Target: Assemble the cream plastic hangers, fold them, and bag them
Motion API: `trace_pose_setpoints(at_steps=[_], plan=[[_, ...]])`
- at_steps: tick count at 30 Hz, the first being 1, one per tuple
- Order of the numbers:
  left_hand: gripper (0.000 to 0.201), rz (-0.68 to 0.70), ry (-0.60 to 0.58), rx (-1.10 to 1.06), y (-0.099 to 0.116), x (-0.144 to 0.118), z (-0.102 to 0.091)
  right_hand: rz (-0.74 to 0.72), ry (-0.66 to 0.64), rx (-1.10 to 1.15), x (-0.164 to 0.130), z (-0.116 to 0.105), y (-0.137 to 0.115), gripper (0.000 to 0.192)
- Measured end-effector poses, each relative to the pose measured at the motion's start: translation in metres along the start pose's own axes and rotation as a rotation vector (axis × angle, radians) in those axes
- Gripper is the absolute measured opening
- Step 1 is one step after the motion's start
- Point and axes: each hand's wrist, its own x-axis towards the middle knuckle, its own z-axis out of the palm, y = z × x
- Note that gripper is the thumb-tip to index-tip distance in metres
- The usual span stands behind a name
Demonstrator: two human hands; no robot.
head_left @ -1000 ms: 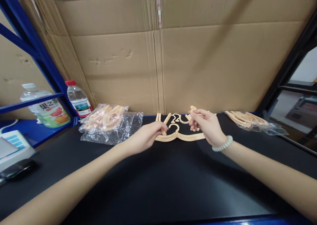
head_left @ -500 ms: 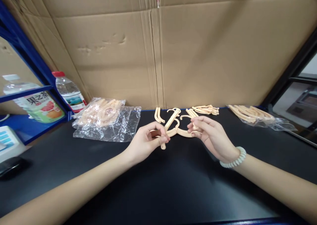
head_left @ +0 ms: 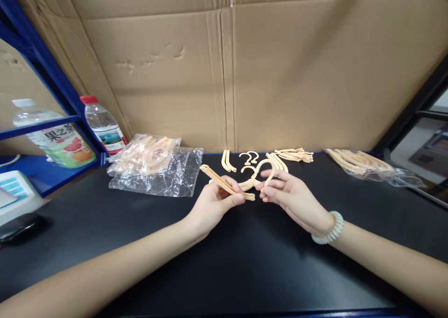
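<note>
A beige hanger arm is pinched in my left hand, tilted with its far end up to the left. Between the thumb and fingers of my right hand is a curved hanger hook, its open bend pointing upward. The near end of the arm and the hook's lower end are close but apart. Behind my hands an assembled hanger lies on the black table, partly hidden by them. Two loose hooks and a pair of hanger arms rest farther back.
More hanger pieces lie at the back right. Plastic bags of pieces sit left and far right. A red-capped bottle and a juice bottle stand by the blue shelf. A cardboard wall closes the back.
My left hand has turned the hanger arm from steep to slanting leftward. My right hand has moved slightly left and now shows the hook upright. The view has shifted a little.
</note>
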Motion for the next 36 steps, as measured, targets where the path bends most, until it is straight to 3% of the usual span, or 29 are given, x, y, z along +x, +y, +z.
trace_pose_setpoints(at_steps=[3, 6, 20, 36], plan=[[0.013, 0.097, 0.0, 0.147, -0.002, -0.002, 0.002, 0.0, -0.022, -0.023, 0.001, -0.001, 0.003, 0.02], [0.009, 0.158, 0.002, 0.196, -0.005, -0.003, 0.003, 0.006, -0.048, -0.011, 0.001, -0.002, 0.006, 0.021], [0.01, 0.142, 0.02, 0.162, -0.011, -0.006, 0.007, 0.177, -0.303, 0.11, -0.003, -0.002, 0.001, 0.017], [0.006, 0.172, 0.007, 0.223, -0.007, -0.008, 0.01, 0.176, -0.271, 0.047, -0.004, 0.002, 0.001, 0.024]])
